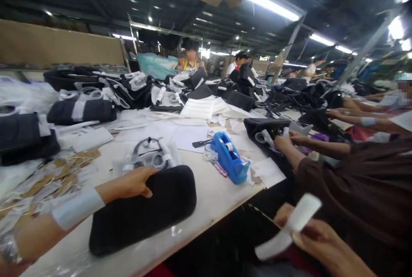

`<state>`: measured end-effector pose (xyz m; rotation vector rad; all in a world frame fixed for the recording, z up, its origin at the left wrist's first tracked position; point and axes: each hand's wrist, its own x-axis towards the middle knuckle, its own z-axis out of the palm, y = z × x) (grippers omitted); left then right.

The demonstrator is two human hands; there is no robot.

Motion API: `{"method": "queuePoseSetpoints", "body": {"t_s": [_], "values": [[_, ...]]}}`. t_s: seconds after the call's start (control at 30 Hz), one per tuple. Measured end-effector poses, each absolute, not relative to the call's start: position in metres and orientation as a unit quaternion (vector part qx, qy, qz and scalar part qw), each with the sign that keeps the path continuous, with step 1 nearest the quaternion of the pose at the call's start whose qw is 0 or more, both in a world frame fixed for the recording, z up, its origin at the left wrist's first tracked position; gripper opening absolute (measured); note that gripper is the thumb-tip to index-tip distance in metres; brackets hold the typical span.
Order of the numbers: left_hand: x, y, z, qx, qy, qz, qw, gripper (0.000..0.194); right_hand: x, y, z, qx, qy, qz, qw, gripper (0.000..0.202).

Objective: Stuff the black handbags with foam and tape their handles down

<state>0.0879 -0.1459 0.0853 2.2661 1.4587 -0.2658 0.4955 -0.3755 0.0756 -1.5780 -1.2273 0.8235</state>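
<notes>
A flat black padded bag (144, 212) with rounded corners lies on the near part of the white table. My left hand (137, 182) grips its far edge, thumb on the upper face and fingers curled over. Past that edge is a translucent plastic wrap with white-wrapped handles or straps (152, 159). At the lower right, beyond the table edge, my right hand (322, 238) pinches a white strip (289, 229), which looks bent and slightly blurred. A blue tape dispenser (229, 156) stands on the table between the two hands.
A co-worker in a brown shirt (337, 182) handles a black bag (268, 133) close on my right. Black bags (83, 111) with white wrapping are piled across the back. Brown and white scraps (61, 174) cover the left side. White paper sheets (192, 137) lie mid-table.
</notes>
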Motion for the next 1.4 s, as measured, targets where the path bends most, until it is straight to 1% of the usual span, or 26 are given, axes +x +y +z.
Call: {"method": "queuePoseSetpoints", "body": {"t_s": [0.07,0.1,0.13,0.2,0.23,0.27,0.37,0.53,0.67,0.73,0.8,0.87,0.97,1.1,1.2,1.3,1.4], "values": [[0.085,-0.149,0.082,0.816,0.525,-0.082,0.227,0.062,0.475,-0.316,0.087,-0.59,-0.473,0.323,0.569,0.033],[0.083,-0.151,0.08,0.817,0.524,-0.073,0.229,0.06,0.461,-0.287,0.091,-0.558,-0.458,0.305,0.622,0.039],[0.081,-0.153,0.077,0.818,0.524,-0.062,0.228,0.06,0.445,-0.259,0.093,-0.531,-0.446,0.286,0.662,0.049],[0.078,-0.156,0.072,0.817,0.528,-0.047,0.227,0.06,0.413,-0.212,0.091,-0.51,-0.439,0.262,0.692,0.071],[0.077,-0.157,0.07,0.816,0.529,-0.042,0.231,0.059,0.399,-0.193,0.086,-0.512,-0.435,0.262,0.692,0.077],[0.077,-0.157,0.068,0.814,0.529,-0.039,0.237,0.057,0.387,-0.177,0.08,-0.518,-0.429,0.268,0.69,0.079],[0.077,-0.157,0.067,0.803,0.533,-0.041,0.262,0.05,0.368,-0.146,0.057,-0.536,-0.411,0.315,0.666,0.078],[0.073,-0.162,0.065,0.807,0.527,-0.015,0.266,0.04,0.377,-0.133,0.03,-0.563,-0.373,0.379,0.633,0.078],[0.068,-0.165,0.056,0.823,0.509,0.014,0.251,0.049,0.391,-0.136,0.027,-0.594,-0.362,0.409,0.591,0.077],[0.069,-0.164,0.054,0.826,0.505,0.003,0.249,0.049,0.389,-0.137,0.026,-0.594,-0.354,0.44,0.573,0.075],[0.072,-0.161,0.056,0.822,0.512,-0.02,0.25,0.047,0.378,-0.137,0.024,-0.581,-0.336,0.483,0.563,0.068],[0.075,-0.16,0.06,0.819,0.518,-0.03,0.245,0.046,0.365,-0.137,0.019,-0.563,-0.322,0.532,0.545,0.056],[0.078,-0.16,0.065,0.823,0.518,-0.034,0.232,0.048,0.353,-0.137,0.014,-0.541,-0.314,0.585,0.516,0.046],[0.078,-0.163,0.07,0.822,0.52,-0.042,0.228,0.047,0.368,-0.136,0.02,-0.543,-0.314,0.562,0.539,0.047],[0.08,-0.163,0.075,0.82,0.523,-0.056,0.227,0.044,0.373,-0.134,0.027,-0.558,-0.339,0.544,0.526,0.05],[0.083,-0.163,0.08,0.816,0.529,-0.066,0.224,0.044,0.352,-0.135,0.027,-0.538,-0.357,0.571,0.506,0.05],[0.084,-0.164,0.084,0.815,0.531,-0.061,0.223,0.042,0.325,-0.14,0.02,-0.493,-0.367,0.622,0.486,0.041]]}}
